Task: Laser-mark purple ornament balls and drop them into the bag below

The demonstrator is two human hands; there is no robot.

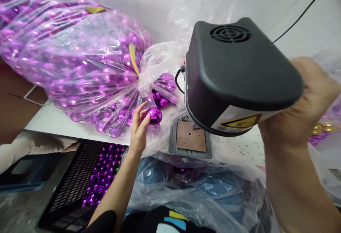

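My left hand [139,128] has its thumb and fingers around a shiny purple mirror ball [154,115], just in front of the bunched neck of a large clear bag [80,62] full of similar purple balls. My right hand [295,115] is raised against the right side of a black machine housing [239,73] with a round vent and a yellow warning label; its fingers are hidden by the housing. Below the housing, a brown square board [191,137] with a small central hole sits on a grey base [173,142], with dark specks on and around it.
A black mesh crate [66,190] holding purple balls [102,176] stands below the table's left edge. Clear plastic sheeting [191,190] spreads over my lap. Another person's sleeve [34,147] shows at left. Gold and purple pieces [323,129] lie at far right.
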